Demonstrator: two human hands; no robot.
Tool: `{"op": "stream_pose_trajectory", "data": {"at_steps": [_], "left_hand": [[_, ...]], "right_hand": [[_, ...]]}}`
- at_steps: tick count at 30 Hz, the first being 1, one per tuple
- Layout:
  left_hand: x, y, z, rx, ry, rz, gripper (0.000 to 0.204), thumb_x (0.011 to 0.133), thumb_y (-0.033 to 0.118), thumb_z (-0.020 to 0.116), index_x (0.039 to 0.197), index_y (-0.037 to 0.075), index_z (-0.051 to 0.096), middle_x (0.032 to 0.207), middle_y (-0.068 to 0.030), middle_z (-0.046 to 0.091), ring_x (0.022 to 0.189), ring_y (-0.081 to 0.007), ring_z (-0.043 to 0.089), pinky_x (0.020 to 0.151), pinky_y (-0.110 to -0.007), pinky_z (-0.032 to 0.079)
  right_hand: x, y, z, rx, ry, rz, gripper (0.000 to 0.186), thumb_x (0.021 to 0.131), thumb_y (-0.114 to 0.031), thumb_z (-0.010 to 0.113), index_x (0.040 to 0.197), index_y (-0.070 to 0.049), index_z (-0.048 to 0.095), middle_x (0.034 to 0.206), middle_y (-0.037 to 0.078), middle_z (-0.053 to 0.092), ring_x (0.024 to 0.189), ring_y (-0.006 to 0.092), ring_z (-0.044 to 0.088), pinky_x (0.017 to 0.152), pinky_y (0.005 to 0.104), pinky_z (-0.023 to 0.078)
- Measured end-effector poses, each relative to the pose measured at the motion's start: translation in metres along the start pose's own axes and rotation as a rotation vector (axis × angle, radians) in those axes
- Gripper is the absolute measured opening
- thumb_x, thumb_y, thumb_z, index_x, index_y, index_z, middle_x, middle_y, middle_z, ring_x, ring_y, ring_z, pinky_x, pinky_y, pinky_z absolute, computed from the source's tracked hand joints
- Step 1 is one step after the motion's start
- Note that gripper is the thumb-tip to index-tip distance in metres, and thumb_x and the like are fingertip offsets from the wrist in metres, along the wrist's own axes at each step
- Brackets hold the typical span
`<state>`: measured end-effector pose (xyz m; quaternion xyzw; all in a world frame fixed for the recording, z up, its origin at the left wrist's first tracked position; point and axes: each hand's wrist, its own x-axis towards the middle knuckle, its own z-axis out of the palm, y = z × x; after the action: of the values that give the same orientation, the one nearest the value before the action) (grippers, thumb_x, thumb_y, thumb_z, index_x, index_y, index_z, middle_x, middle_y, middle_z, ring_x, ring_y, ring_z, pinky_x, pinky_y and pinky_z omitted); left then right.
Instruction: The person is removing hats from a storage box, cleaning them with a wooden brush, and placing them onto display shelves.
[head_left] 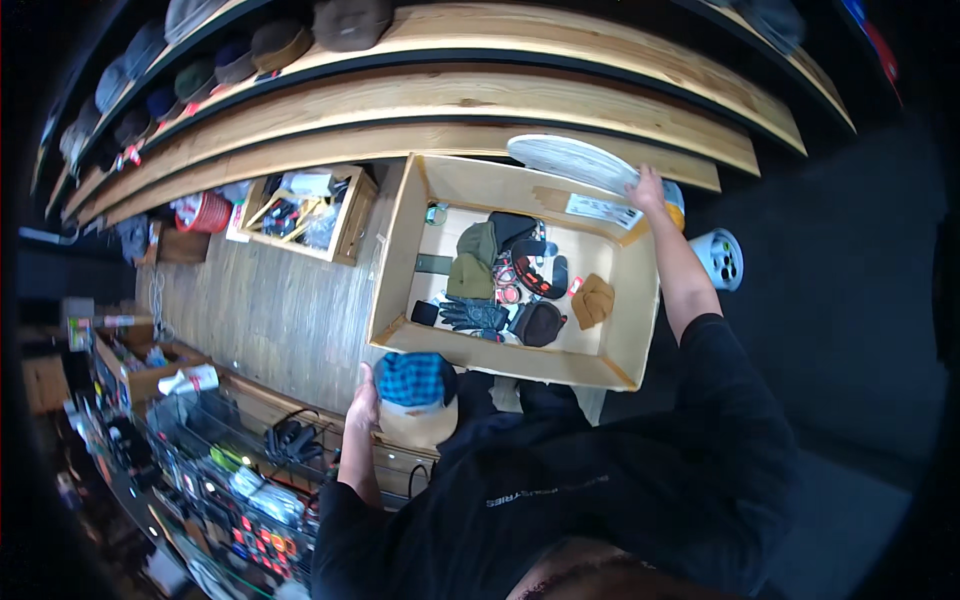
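Observation:
My left hand holds a blue plaid cap with a pale brim, beside the lower left of a large cardboard box. My right hand grips the edge of a white oval board beyond the box's upper right. Inside the box lie an olive knit hat, dark patterned gloves, goggles with orange lenses, a dark brown hat, a tan knit item and several small items. The fingers of my left hand are partly hidden by the cap.
Wooden shelves run along the top, holding several hats. On the left are a wooden crate, a red basket and a crowded glass display counter. A white bucket stands right of the box.

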<state>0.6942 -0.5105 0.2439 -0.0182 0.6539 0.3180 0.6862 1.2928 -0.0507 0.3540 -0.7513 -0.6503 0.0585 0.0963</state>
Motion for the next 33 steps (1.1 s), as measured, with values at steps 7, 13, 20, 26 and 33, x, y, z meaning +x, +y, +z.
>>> {"op": "stream_pose_trajectory", "data": {"at_steps": [7,13,20,26,33], "left_hand": [[-0.002,-0.036,0.109,0.467,-0.234,-0.167,0.106,0.082,0.083,0.031,0.152,0.005,0.018,0.159,-0.0160,0.012,0.147,-0.0264,0.007,0.117,-0.043,0.010],[0.020,-0.045,0.191,0.243,-0.383,-0.233,0.087,0.088,0.075,0.034,0.140,0.006,0.045,0.141,-0.0128,0.048,0.128,-0.0243,0.046,0.107,-0.041,0.037],[0.023,-0.056,0.182,0.159,-0.306,-0.120,0.042,0.102,0.038,0.042,0.118,0.004,0.062,0.114,-0.0111,0.067,0.104,-0.0234,0.064,0.096,-0.037,0.050],[0.023,-0.039,0.194,0.503,-0.296,-0.217,0.046,0.101,0.041,0.041,0.122,0.004,0.060,0.120,-0.0095,0.065,0.111,-0.0200,0.060,0.100,-0.034,0.045],[0.090,0.006,0.281,0.712,-0.330,-0.211,0.044,0.099,0.038,0.045,0.121,0.003,0.061,0.118,-0.0070,0.065,0.109,-0.0168,0.060,0.095,-0.030,0.047]], "right_hand": [[0.070,0.008,0.051,-0.034,-0.144,-0.126,0.055,0.079,-0.027,0.074,0.127,-0.009,0.054,0.123,0.020,0.060,0.117,0.0356,0.056,0.101,0.0435,0.045],[0.092,0.028,0.049,-0.044,-0.283,-0.355,0.056,0.069,-0.016,0.081,0.120,-0.005,0.061,0.115,0.019,0.065,0.107,0.0348,0.062,0.095,0.0417,0.049],[0.080,0.059,0.015,0.126,-0.476,-0.458,0.056,0.065,-0.014,0.084,0.117,-0.010,0.063,0.110,0.017,0.068,0.103,0.0311,0.064,0.093,0.0383,0.048],[0.035,0.155,-0.027,0.236,-0.556,-0.366,0.055,0.057,-0.007,0.083,0.109,-0.004,0.065,0.103,0.013,0.070,0.092,0.0242,0.066,0.084,0.0344,0.051],[0.084,0.273,0.043,0.314,-0.640,-0.199,0.057,0.058,-0.005,0.081,0.113,-0.004,0.065,0.107,0.013,0.070,0.100,0.0248,0.065,0.093,0.0345,0.048]]}}
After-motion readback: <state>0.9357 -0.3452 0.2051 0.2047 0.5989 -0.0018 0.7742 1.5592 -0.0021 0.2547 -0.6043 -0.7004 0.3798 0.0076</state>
